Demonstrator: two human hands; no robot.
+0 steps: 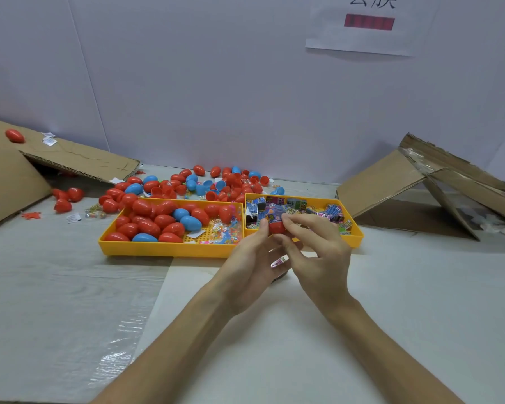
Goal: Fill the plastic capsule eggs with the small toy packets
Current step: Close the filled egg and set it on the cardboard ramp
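The left hand [250, 258] and right hand [318, 252] are both closed on one red capsule egg half [276, 228], which is held over the right yellow tray [359, 235] with a blue toy packet [274, 215] set in it. Three blue eggs are counted in the left yellow tray [164, 248]. Packet print cannot be read, and the characters on the wall sheet [359, 39] are cut off.

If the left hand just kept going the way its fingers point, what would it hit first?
The left hand grips the red capsule half, where the right hand pinches a toy packet; beyond, probably the smaller yellow tray, though depth is unclear.
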